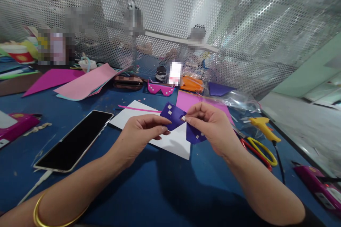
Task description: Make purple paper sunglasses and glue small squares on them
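My left hand [149, 127] pinches the left end of a dark purple foam or paper cutout [174, 114] shaped like glasses, dotted with small white squares. Between the thumb and finger of my right hand [206, 122] is a small white square [183, 117], touching the cutout near its middle. The right hand covers part of the cutout's right side. Below both hands lies a white sheet [176, 145], with a thin pink strip [138, 108] across its far edge. Similar pink glasses [160, 88] with white squares stand farther back.
A phone [76, 142] on a cable lies at left. Red and yellow scissors [259, 152] and a yellow glue gun [265, 127] are at right. Pink paper [87, 81], a brown pouch [128, 82] and an orange packet [191, 84] line the back, before a perforated metal screen [170, 10].
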`<state>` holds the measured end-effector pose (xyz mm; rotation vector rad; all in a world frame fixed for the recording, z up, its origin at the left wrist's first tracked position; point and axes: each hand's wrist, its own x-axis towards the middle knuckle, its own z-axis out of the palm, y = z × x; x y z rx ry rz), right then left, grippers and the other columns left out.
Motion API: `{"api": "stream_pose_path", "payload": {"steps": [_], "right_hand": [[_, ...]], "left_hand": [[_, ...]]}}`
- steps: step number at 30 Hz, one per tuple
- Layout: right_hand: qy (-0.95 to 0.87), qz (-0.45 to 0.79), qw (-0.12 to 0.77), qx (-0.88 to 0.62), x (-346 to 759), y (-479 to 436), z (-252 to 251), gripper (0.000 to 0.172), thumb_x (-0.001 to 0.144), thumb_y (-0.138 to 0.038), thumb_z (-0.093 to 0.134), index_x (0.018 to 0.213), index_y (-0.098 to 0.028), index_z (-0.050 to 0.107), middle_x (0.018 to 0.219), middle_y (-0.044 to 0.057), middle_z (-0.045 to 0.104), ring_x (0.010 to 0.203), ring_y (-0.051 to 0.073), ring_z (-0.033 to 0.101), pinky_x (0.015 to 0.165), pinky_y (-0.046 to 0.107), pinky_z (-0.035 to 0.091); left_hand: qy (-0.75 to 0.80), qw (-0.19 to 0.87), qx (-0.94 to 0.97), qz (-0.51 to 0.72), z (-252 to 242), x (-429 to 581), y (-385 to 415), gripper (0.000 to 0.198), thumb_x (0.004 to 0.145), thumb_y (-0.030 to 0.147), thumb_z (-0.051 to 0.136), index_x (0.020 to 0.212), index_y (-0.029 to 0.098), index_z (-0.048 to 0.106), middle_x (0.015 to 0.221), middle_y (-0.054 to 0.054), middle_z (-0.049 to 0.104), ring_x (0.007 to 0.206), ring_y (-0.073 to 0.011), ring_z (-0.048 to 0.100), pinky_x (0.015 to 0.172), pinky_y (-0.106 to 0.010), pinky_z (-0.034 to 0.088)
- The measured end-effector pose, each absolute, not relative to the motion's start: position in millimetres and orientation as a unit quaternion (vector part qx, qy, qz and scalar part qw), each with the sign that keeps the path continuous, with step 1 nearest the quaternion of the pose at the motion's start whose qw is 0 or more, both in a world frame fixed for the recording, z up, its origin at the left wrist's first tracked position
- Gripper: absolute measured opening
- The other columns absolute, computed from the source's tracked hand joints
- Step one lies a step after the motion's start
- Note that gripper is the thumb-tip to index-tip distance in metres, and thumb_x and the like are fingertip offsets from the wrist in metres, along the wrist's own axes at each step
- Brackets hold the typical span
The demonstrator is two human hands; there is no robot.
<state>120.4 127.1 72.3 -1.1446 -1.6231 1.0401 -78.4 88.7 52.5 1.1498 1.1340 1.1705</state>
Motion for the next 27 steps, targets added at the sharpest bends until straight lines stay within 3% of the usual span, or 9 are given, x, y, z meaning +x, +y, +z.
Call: {"api": "stream_pose_path", "payload": {"steps": [7, 10, 12, 14, 18, 27], "right_hand": [[-0.692, 0.341, 0.432, -0.467, 121, 123, 75, 0.011, 0.078, -0.029, 0.070, 0.083, -0.021, 0.064, 0.080, 0.002, 0.075, 0.075, 0.017, 0.071, 0.063, 0.030, 0.053], [-0.761, 0.150, 0.465, -0.426, 118, 117, 74, 0.006, 0.083, -0.022, 0.068, 0.084, -0.023, 0.062, 0.084, 0.000, 0.076, 0.091, 0.020, 0.074, 0.093, 0.043, 0.052], [-0.811, -0.011, 0.466, -0.355, 116, 113, 71, 0.011, 0.085, -0.014, 0.066, 0.088, -0.023, 0.061, 0.083, -0.003, 0.076, 0.095, 0.018, 0.074, 0.111, 0.048, 0.040], [-0.843, -0.160, 0.439, -0.268, 114, 110, 66, 0.017, 0.086, -0.007, 0.065, 0.093, -0.021, 0.060, 0.083, -0.003, 0.078, 0.098, 0.017, 0.074, 0.119, 0.047, 0.030], [-0.853, -0.319, 0.370, -0.183, 113, 107, 58, 0.018, 0.087, -0.006, 0.063, 0.104, -0.015, 0.063, 0.088, 0.001, 0.080, 0.106, 0.019, 0.072, 0.121, 0.043, 0.027], [-0.842, -0.406, 0.319, -0.153, 114, 102, 61, 0.014, 0.092, -0.011, 0.058, 0.096, -0.022, 0.065, 0.094, -0.002, 0.080, 0.107, 0.018, 0.071, 0.104, 0.037, 0.046]], "left_hand": [[0.506, 0.534, 0.498, 0.460, 51, -77, 90, 0.013, 0.070, 0.031, 0.079, 0.081, 0.025, 0.082, 0.076, -0.002, 0.078, 0.076, -0.0159, 0.067, 0.069, -0.024, 0.051], [0.496, 0.550, 0.477, 0.473, 50, -77, 90, 0.011, 0.072, 0.032, 0.079, 0.079, 0.025, 0.081, 0.076, -0.002, 0.078, 0.080, -0.0173, 0.069, 0.068, -0.023, 0.051], [0.480, 0.570, 0.466, 0.477, 50, -78, 90, 0.013, 0.073, 0.035, 0.079, 0.079, 0.024, 0.081, 0.078, -0.003, 0.078, 0.082, -0.0181, 0.070, 0.067, -0.023, 0.052], [0.468, 0.589, 0.456, 0.477, 51, -78, 89, 0.016, 0.075, 0.038, 0.078, 0.079, 0.023, 0.081, 0.079, -0.004, 0.078, 0.083, -0.0186, 0.070, 0.068, -0.024, 0.052], [0.454, 0.611, 0.449, 0.468, 53, -78, 88, 0.022, 0.078, 0.043, 0.076, 0.077, 0.021, 0.080, 0.079, -0.005, 0.078, 0.083, -0.0182, 0.070, 0.068, -0.023, 0.051], [0.440, 0.620, 0.444, 0.474, 49, -79, 88, 0.014, 0.073, 0.034, 0.080, 0.072, 0.020, 0.078, 0.072, -0.001, 0.073, 0.074, -0.0146, 0.066, 0.067, -0.022, 0.050]]}}
